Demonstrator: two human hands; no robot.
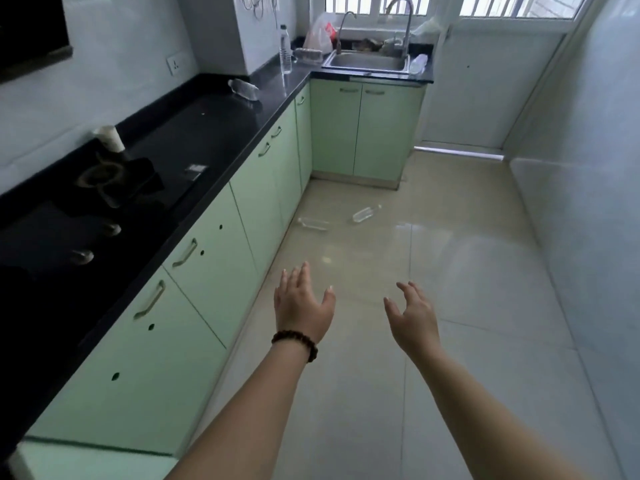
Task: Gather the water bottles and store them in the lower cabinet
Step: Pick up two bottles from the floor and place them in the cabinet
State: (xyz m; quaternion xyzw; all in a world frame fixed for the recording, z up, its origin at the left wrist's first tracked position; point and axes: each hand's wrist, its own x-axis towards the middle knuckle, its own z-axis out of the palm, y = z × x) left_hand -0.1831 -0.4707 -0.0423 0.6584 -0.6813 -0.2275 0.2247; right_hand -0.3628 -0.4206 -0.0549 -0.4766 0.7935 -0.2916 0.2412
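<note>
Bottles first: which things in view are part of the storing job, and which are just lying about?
Part of the job:
- upright bottle on the counter
- lying bottle on the counter
- bottle right of the sink
- two floor bottles
- lower cabinets, all shut

Just lying about:
- plastic bag
- stove
- paper cup

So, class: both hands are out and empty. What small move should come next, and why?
Probably step forward and stoop toward the two bottles on the floor. Left hand and right hand are open, holding nothing, and those bottles lie nearest, beside the closed lower cabinets.
</note>
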